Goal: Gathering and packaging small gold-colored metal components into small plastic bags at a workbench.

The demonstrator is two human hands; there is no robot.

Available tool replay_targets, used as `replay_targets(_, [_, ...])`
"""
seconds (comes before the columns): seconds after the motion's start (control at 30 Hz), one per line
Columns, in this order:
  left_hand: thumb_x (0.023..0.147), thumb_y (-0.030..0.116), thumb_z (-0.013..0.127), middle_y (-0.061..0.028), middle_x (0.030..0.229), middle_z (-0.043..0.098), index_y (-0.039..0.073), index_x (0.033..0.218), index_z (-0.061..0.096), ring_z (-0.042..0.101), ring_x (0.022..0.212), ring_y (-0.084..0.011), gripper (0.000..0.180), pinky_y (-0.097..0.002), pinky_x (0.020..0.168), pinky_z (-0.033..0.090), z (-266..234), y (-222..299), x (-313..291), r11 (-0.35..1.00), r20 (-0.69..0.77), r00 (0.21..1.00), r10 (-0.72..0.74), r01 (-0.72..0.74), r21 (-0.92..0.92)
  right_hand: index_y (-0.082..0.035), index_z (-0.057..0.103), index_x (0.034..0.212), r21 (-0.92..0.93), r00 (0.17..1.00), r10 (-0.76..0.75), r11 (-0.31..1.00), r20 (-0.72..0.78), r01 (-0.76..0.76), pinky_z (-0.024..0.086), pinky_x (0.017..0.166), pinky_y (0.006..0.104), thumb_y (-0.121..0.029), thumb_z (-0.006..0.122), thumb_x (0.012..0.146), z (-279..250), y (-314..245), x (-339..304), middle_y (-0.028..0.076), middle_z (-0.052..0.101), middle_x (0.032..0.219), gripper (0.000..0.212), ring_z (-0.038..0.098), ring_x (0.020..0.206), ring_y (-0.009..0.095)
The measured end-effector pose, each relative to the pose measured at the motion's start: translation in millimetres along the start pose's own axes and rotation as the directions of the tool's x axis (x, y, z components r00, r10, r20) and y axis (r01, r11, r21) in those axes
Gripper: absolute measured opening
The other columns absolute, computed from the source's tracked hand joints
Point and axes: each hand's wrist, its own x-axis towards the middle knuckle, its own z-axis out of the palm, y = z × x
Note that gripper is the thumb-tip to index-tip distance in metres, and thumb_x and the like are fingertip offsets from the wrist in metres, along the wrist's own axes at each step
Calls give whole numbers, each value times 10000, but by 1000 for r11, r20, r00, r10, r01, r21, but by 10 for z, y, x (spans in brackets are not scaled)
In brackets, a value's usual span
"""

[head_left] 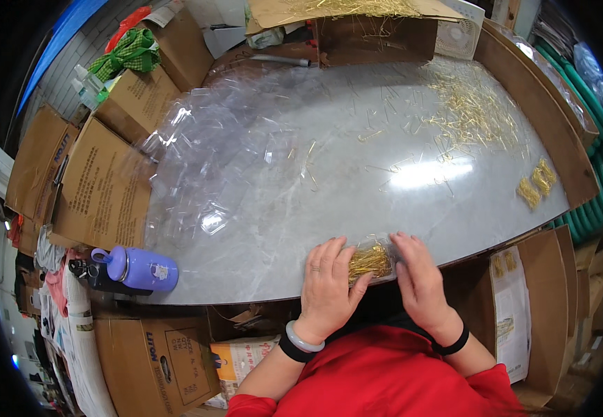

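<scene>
A: Where's the bundle of gold pins point(370, 260) vs the hands?

B: Near table point(329, 174) edge, right betw. both hands, long axis roughly L-R. Left hand point(326, 278) flat beside it, fingers spread, thumb touching it. Right hand point(418, 272) palm-down, fingers loosely extended, on its other end. Neither fully closed; about equally near.

A: Loose pins point(472, 111)?

B: Far right, well apart.

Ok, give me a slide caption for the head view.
Both hands press a clear packet of gold pins on a grey table.
</scene>
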Motion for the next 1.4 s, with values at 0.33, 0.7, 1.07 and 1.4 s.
replay_targets(0.33, [867, 269, 754, -185, 1259, 503, 16, 1248, 534, 491, 1159, -392, 507, -487, 1022, 405, -43, -36, 90, 998, 66, 998, 2, 2, -60, -18, 569, 1257, 69, 989, 74, 994, 132, -83, 480, 820, 412, 53, 634, 873, -103, 132, 213, 134, 622, 964, 395, 591, 916, 332])
replay_targets(0.7, [898, 316, 717, -178, 1293, 453, 41, 1303, 518, 446, 1222, -404, 528, -518, 1082, 369, -10, -70, 35, 999, 69, 997, 47, -47, -6, -17, 550, 1252, -51, 958, -159, 983, 240, 176, 480, 795, 416, 51, 669, 842, -204, 169, 307, 147, 592, 932, 433, 577, 894, 342])
replay_targets(1.07, [911, 307, 705, -180, 1278, 453, 49, 1316, 519, 446, 1211, -409, 515, -524, 1089, 370, -12, -55, 49, 998, 72, 996, 54, -53, -14, -26, 605, 1084, 93, 986, 16, 995, 166, -32, 497, 759, 424, 28, 712, 823, -206, 133, 273, 140, 605, 911, 287, 598, 839, 344])
replay_targets(1.4, [906, 315, 714, -182, 1274, 448, 58, 1318, 522, 446, 1205, -411, 522, -526, 1077, 380, -8, -54, 51, 998, 69, 996, 56, -56, 4, -4, 649, 945, 74, 887, 180, 970, 425, -233, 505, 673, 398, -92, 689, 881, -372, 194, 436, 155, 626, 838, 116, 632, 764, 331])
